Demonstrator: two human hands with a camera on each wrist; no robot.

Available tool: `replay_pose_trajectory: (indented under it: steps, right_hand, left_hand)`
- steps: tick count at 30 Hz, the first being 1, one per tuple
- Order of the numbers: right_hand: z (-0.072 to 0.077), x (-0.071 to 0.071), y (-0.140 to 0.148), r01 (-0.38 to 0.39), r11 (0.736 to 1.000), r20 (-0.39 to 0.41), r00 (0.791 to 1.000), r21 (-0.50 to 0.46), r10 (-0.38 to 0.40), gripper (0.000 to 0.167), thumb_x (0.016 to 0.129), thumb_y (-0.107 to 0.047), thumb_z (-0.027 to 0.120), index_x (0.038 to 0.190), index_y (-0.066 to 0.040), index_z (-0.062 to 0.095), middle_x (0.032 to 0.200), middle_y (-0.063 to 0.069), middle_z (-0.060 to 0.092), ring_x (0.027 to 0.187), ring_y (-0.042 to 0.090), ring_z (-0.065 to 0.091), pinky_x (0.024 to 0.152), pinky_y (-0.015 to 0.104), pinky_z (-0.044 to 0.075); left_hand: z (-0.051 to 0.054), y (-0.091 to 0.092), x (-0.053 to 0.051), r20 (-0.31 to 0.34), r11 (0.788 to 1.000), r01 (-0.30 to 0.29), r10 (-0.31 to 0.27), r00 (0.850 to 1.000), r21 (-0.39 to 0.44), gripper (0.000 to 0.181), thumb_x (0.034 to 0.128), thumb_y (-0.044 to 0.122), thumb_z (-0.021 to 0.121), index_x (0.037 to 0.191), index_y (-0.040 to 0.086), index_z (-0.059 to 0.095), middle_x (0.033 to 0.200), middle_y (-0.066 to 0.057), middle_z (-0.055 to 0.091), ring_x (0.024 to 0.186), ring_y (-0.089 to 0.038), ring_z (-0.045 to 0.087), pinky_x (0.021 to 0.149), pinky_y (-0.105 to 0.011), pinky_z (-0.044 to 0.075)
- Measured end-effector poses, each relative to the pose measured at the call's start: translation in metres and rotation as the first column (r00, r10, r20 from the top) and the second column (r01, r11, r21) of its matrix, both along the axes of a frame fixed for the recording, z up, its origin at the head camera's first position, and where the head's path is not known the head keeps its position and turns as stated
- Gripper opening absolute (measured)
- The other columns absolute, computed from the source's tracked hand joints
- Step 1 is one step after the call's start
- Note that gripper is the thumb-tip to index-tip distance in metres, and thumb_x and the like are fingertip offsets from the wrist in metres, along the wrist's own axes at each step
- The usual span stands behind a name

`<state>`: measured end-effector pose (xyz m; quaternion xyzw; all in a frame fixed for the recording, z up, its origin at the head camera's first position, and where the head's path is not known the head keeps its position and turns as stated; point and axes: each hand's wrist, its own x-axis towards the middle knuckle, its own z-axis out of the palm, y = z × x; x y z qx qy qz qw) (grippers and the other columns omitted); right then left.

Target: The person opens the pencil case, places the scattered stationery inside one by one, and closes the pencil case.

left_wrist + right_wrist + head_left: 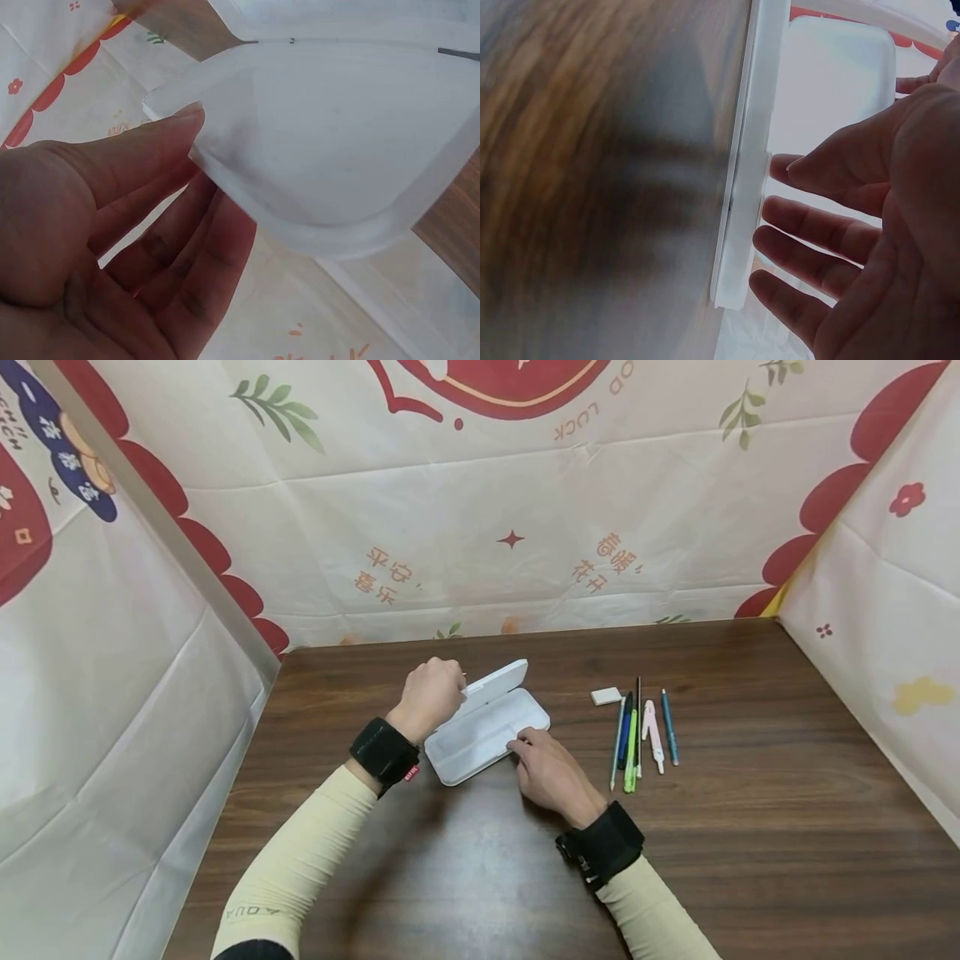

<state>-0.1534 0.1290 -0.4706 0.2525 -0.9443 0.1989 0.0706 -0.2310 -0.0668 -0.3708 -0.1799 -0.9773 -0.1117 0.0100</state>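
A white pencil case [487, 739] lies on the table, its hinged lid [495, 683] raised at a slant. My left hand [431, 693] pinches a corner of that lid, and in the left wrist view the thumb [161, 142] presses on one face with fingers behind. At the near right edge of the base is my right hand [551, 772]. The right wrist view has its fingertips [769, 244] at the case's rim [744, 187], fairly straight. Inside, the case's tray looks bare in the head view, partly hidden by the right fingers.
Right of the case lie a white eraser [606, 696], a light-blue pencil [617, 743], a green pen [631, 752], a dark slim pencil [638, 718], a white-and-pink compass [652, 735] and a blue pen [670, 727]. Printed cloth [465, 527] walls the table's back and sides.
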Motion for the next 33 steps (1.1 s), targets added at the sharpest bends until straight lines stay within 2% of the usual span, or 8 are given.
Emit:
replay_pose_trajectory:
  steps: [4, 11, 16, 20, 23, 25, 29, 33]
  right_hand:
    - [0.001, 0.001, 0.000, 0.010, 1.000, 0.016, 1.000, 0.004, -0.010, 0.028, 0.090, -0.001, 0.057, 0.116, 0.000, 0.068, 0.114, 0.016, 0.062, 0.105, 0.030, 0.059, 0.091, 0.044, 0.048]
    - [0.002, 0.001, 0.002, 0.014, 1.000, 0.006, 1.000, 0.004, -0.014, 0.027, 0.090, -0.001, 0.058, 0.115, 0.001, 0.069, 0.114, 0.016, 0.062, 0.105, 0.030, 0.059, 0.090, 0.044, 0.049]
    - [0.003, 0.002, 0.004, 0.031, 0.999, 0.024, 0.999, 0.010, -0.032, 0.027, 0.091, -0.003, 0.056, 0.115, 0.001, 0.069, 0.114, 0.015, 0.062, 0.105, 0.029, 0.060, 0.089, 0.043, 0.050]
    - [0.003, 0.003, 0.003, 0.038, 0.999, 0.030, 0.999, 0.005, -0.038, 0.027, 0.092, -0.004, 0.056, 0.114, 0.001, 0.070, 0.113, 0.014, 0.062, 0.103, 0.028, 0.060, 0.087, 0.043, 0.050]
    - [0.002, 0.003, 0.003, 0.040, 0.999, 0.019, 0.999, 0.001, -0.040, 0.026, 0.091, -0.004, 0.056, 0.113, 0.000, 0.070, 0.111, 0.014, 0.062, 0.102, 0.028, 0.059, 0.086, 0.043, 0.050]
    - [0.001, 0.004, 0.003, 0.043, 0.999, 0.010, 0.999, 0.000, -0.043, 0.025, 0.091, -0.004, 0.057, 0.112, 0.000, 0.071, 0.110, 0.013, 0.062, 0.102, 0.028, 0.059, 0.086, 0.042, 0.050]
    - [0.001, 0.004, 0.003, 0.049, 0.999, -0.003, 0.999, -0.004, -0.049, 0.024, 0.091, -0.004, 0.058, 0.111, -0.001, 0.071, 0.109, 0.012, 0.062, 0.101, 0.027, 0.059, 0.085, 0.042, 0.050]
    - [0.002, 0.004, 0.004, 0.052, 0.999, 0.003, 0.999, 0.001, -0.052, 0.024, 0.092, -0.005, 0.058, 0.112, 0.000, 0.071, 0.109, 0.012, 0.062, 0.101, 0.026, 0.059, 0.085, 0.041, 0.050]
  left_hand:
    - [0.001, -0.002, -0.005, 0.014, 0.999, -0.033, 0.033, 0.999, 0.007, 0.010, 0.0879, 0.011, 0.074, 0.096, 0.007, 0.079, 0.099, -0.006, 0.076, 0.088, -0.025, 0.072, 0.073, -0.039, 0.057]
    - [0.002, -0.006, -0.015, 0.011, 0.999, -0.032, 0.031, 0.999, 0.021, 0.010, 0.0885, 0.011, 0.073, 0.094, 0.006, 0.079, 0.097, -0.007, 0.076, 0.088, -0.026, 0.071, 0.076, -0.039, 0.057]
    - [0.000, -0.010, -0.023, 0.000, 0.998, -0.060, 0.060, 0.998, 0.033, 0.008, 0.0870, 0.008, 0.073, 0.090, 0.005, 0.080, 0.092, -0.009, 0.076, 0.085, -0.027, 0.072, 0.074, -0.039, 0.057]
    - [-0.004, -0.013, -0.029, -0.022, 0.996, -0.083, 0.084, 0.996, 0.037, 0.014, 0.0867, 0.004, 0.069, 0.077, 0.005, 0.079, 0.078, -0.007, 0.075, 0.072, -0.023, 0.071, 0.063, -0.036, 0.057]
    - [-0.008, -0.015, -0.032, -0.044, 0.995, -0.093, 0.094, 0.995, 0.033, 0.028, 0.0872, 0.000, 0.064, 0.061, 0.005, 0.070, 0.060, -0.002, 0.063, 0.057, -0.016, 0.059, 0.053, -0.032, 0.050]
    - [-0.010, -0.015, -0.035, -0.060, 0.995, -0.096, 0.098, 0.993, 0.032, 0.033, 0.0880, -0.002, 0.060, 0.055, 0.005, 0.062, 0.055, -0.002, 0.055, 0.054, -0.016, 0.052, 0.050, -0.032, 0.046]
    - [-0.013, -0.015, -0.038, -0.099, 0.994, -0.101, 0.105, 0.990, 0.039, 0.029, 0.0897, -0.003, 0.057, 0.061, 0.002, 0.061, 0.060, -0.009, 0.061, 0.058, -0.024, 0.063, 0.054, -0.037, 0.053]
    - [-0.015, -0.015, -0.042, -0.104, 0.993, -0.116, 0.120, 0.987, 0.035, 0.020, 0.0925, -0.002, 0.054, 0.079, -0.006, 0.068, 0.077, -0.020, 0.070, 0.073, -0.035, 0.071, 0.063, -0.044, 0.057]
